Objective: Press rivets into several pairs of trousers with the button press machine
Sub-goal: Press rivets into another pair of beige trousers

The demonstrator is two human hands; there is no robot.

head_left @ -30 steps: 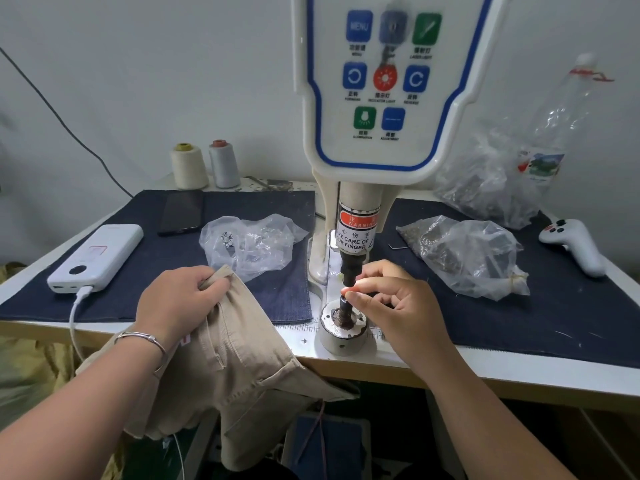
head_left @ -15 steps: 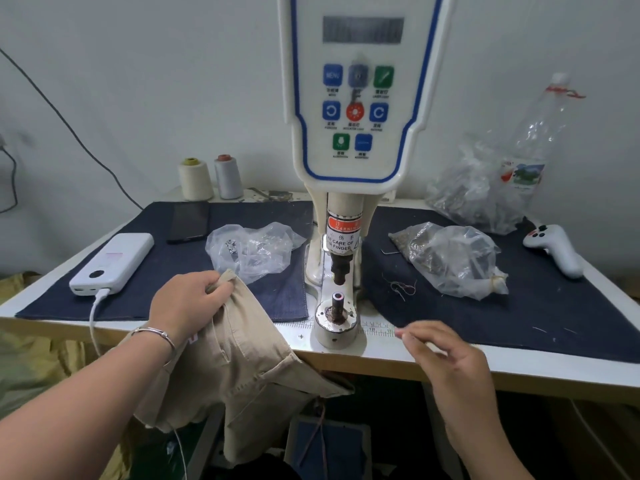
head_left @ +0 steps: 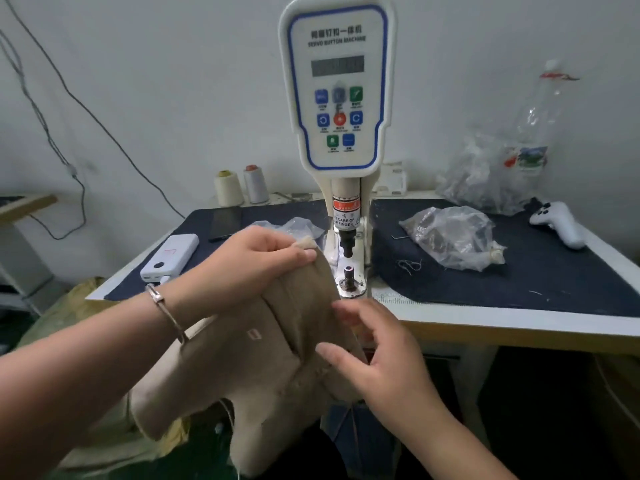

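The left hand [head_left: 249,268] is pinching the top edge of the beige trousers [head_left: 242,368], holding them up just left of the press [head_left: 337,98] and its lower die [head_left: 349,277]. The right hand [head_left: 377,362] is lying with fingers loosely spread, fingertips touching the cloth near its right edge and gripping nothing. A rivet bag [head_left: 453,237] is sitting on the dark mat [head_left: 554,282], right of the press.
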